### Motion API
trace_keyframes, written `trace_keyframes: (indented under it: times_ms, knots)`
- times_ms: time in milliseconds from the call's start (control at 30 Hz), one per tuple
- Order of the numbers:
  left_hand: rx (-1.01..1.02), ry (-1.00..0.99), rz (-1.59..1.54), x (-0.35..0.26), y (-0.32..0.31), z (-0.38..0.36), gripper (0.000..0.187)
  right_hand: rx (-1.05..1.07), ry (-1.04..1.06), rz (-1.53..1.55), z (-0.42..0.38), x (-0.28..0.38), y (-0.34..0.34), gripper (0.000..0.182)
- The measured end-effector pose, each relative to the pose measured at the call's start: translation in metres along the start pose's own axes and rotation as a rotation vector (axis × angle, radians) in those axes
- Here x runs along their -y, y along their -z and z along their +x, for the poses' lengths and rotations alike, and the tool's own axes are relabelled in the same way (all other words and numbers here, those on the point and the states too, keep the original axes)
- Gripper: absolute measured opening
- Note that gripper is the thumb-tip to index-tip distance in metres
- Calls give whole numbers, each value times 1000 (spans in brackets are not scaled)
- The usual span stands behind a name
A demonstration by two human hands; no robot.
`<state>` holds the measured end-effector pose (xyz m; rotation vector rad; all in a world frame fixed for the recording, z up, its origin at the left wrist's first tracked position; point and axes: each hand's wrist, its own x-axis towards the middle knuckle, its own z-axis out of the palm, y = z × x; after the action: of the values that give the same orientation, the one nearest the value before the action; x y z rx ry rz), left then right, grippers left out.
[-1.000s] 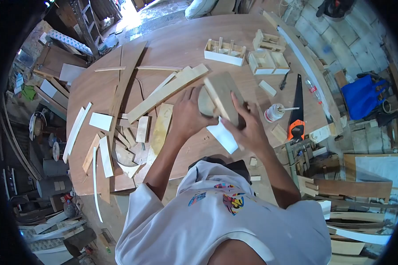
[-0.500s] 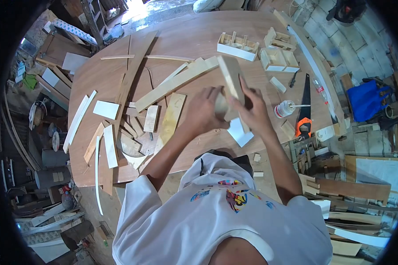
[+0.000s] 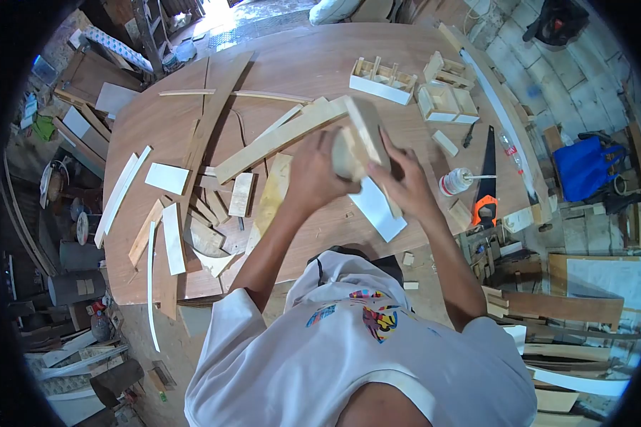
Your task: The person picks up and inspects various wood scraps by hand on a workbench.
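Note:
Above the near middle of the table, my right hand [image 3: 404, 181] is closed around a pale wooden piece [image 3: 365, 128] that stands tilted, its long edge pointing away from me. My left hand [image 3: 312, 174] is closed on a pale, rounded thing [image 3: 347, 153] against the left side of that piece. Motion blur hides its exact kind. Below the hands, a white-faced board [image 3: 379, 213] lies on the table, partly covered by the right hand. A long wooden plank [image 3: 281, 141] rests just beyond the left hand.
Small wooden boxes [image 3: 383, 81] stand at the far right of the table [image 3: 299, 64]. A glue bottle [image 3: 454, 182], a handsaw [image 3: 486, 178] and a screwdriver [image 3: 468, 135] lie to the right. Wood offcuts [image 3: 241, 194] and strips are scattered left.
The wooden piece and both hands have shifted slightly, with the left hand moving a little left. More of the white-faced board shows below them.

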<state>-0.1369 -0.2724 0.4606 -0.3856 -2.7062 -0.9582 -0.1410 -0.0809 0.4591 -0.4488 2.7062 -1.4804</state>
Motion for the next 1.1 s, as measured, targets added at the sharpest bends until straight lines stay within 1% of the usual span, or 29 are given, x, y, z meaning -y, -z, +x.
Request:
trace_keyframes:
  times_ms: [33, 100, 167, 233, 300, 367, 400, 433, 467, 500, 567, 600, 633, 700, 733, 767, 833, 867, 900, 933, 967, 1000, 1033, 1100]
  knots:
    - [-73, 40, 22, 4, 6, 2, 90, 1, 6, -3, -7, -5, -4, 63]
    - [-58, 46, 44, 9, 3, -1, 91, -43, 162, 30, -17, -17, -12, 65]
    - [34, -69, -4, 2, -10, -15, 90, -52, 158, 39, -8, -23, -6, 65]
    - [81, -75, -25, -5, -19, -19, 90, -67, 59, 24, 6, -10, 1, 65]
    - [86, 20, -22, -9, -12, -15, 94, -92, 46, 10, 1, -4, -4, 66]
    - [40, 55, -17, -5, -2, -12, 93, -56, 140, -96, -15, 0, -7, 65]
    - [7, 24, 2, 1, -5, -14, 93, -52, 117, -74, -28, -1, -9, 69]
    - [-25, -6, 20, 5, -9, -16, 94, -57, 148, -88, -34, -3, -10, 71]
    - [53, -33, 19, 6, -14, -20, 94, -41, 102, -53, -32, -5, -7, 70]
    - [51, -34, 18, -1, -17, -24, 94, -25, 51, -16, -29, -4, -2, 69]
    - [112, -141, -43, -15, -27, -32, 95, -93, 103, -72, -5, -7, 1, 67]
    - [74, -110, -24, -15, -27, -27, 94, -108, 66, -98, 1, 1, 2, 70]
    - [79, -108, -22, -13, -25, -19, 94, -108, 63, -94, -2, 2, 2, 70]
    - [-19, 70, -6, -2, -12, -2, 93, -70, 140, -126, -5, 6, 1, 70]
    - [-85, 53, 48, 5, -6, 2, 90, -58, 209, -114, -14, 3, 0, 71]
    - [-92, 50, 54, 6, -7, 3, 90, -75, 269, -190, -22, 1, -3, 72]
    - [-53, -85, 77, 1, -10, -2, 87, -54, 198, -137, -21, 3, 1, 72]
    - [85, -65, 24, -4, -12, -7, 86, -83, 170, -85, -14, 4, 4, 70]
    - [89, -68, 23, -10, -13, -4, 86, -112, 145, -34, -1, 6, 6, 68]
    - [84, -53, 14, -15, -13, -4, 86, -150, 145, -101, 6, 12, 8, 67]
    - [78, -35, 7, -18, -12, -4, 86, -144, 140, -97, 4, 11, 8, 67]
    - [42, 30, -28, -16, -6, 0, 87, -104, 163, -124, 1, 11, 7, 67]
    - [35, 33, -21, -9, -3, 1, 87, -66, 193, -152, 0, 11, 7, 68]
    - [-141, 108, 65, 7, -3, 0, 88, -22, 239, -166, -15, -1, 7, 67]
